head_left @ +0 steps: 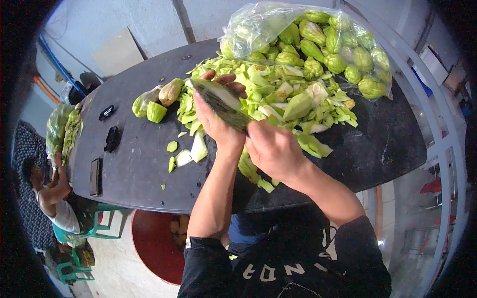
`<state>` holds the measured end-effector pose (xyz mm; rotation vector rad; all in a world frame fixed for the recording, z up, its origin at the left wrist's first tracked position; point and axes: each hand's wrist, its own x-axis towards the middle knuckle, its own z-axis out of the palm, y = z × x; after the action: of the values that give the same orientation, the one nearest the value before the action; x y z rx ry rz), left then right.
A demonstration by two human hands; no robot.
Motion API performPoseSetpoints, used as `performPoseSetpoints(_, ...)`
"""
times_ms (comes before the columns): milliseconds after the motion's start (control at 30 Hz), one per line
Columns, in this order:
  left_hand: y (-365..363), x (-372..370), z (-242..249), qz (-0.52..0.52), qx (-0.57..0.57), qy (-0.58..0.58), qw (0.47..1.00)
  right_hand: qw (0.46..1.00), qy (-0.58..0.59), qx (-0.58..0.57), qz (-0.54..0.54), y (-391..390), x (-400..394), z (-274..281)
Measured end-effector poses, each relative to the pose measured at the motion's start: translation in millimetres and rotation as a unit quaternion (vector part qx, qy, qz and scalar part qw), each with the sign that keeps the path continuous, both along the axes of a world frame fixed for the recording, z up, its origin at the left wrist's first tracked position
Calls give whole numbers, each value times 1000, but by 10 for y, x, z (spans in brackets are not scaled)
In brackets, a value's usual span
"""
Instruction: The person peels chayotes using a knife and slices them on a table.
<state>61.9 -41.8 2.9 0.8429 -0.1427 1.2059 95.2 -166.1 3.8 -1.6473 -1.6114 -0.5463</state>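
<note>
- Well, toward the left of the black oval table (141, 169), two pear-shaped, pale-green chayotes (171, 92) lie beside a bright-green cut chunk (156, 112).
- Next, the left hand (214, 121) is cupped, palm turned up, beneath what looks like a broad, dark, green-tinged knife (223, 107); whether its fingers pinch a piece behind the blade, I can't tell.
- Just beside it, the right hand (276, 151) curls tightly round the knife's hidden handle. Slicing seems the step in hand; the next move probably calls for a controlled stroke, fingers clear of the edge.
- Behind and rightward spreads a loose heap of pale-green slices (298, 107).
- Beyond that, a clear plastic bag (248, 22) bulges with whole chayotes.
</note>
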Motion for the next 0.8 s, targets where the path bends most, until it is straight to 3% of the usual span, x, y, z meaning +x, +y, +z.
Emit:
performPoseSetpoints(67, -49, 10, 49, 102, 75, 72, 989, 998, 50, 36, 19, 11, 45, 14)
performPoseSetpoints(100, -40, 14, 45, 102, 75, 72, 989, 998, 50, 36, 19, 7, 63, 28)
performPoseSetpoints(167, 3, 9, 41, 123, 180, 82, 973, 988, 140, 47, 46, -20, 89, 85)
performPoseSetpoints(233, 24, -44, 63, 100, 181, 88, 974, 987, 151, 28, 38, -78, 118, 163)
performPoseSetpoints(333, 130, -33, 6, 238, 260, 175, 919, 945, 317, -32, 79, -148, 210, 282)
performPoseSetpoints(367, 160, -31, -14, 238, 260, 175, 919, 948, 310, -23, 67, -148, 259, 295)
performPoseSetpoints(433, 168, -39, 24, 363, 336, 237, 837, 956, 287, -19, 56, -166, 333, 326)
performPoseSetpoints(500, 127, -25, 54, 335, 314, 223, 860, 951, 304, -22, 47, -177, 404, 324)
performPoseSetpoints(533, 93, -30, 74, 205, 180, 203, 941, 946, 322, -25, 38, -175, 437, 317)
performPoseSetpoints(567, 70, -34, 97, 66, 39, 173, 982, 946, 322, -25, 38, -161, 489, 287)
performPoseSetpoints(667, 124, 29, 43, -35, -70, 158, 984, 920, 391, 9, 34, -86, 598, 151)
performPoseSetpoints(800, 215, 104, -65, -132, -194, 154, 960, 924, 383, -10, 11, -53, 631, 102)
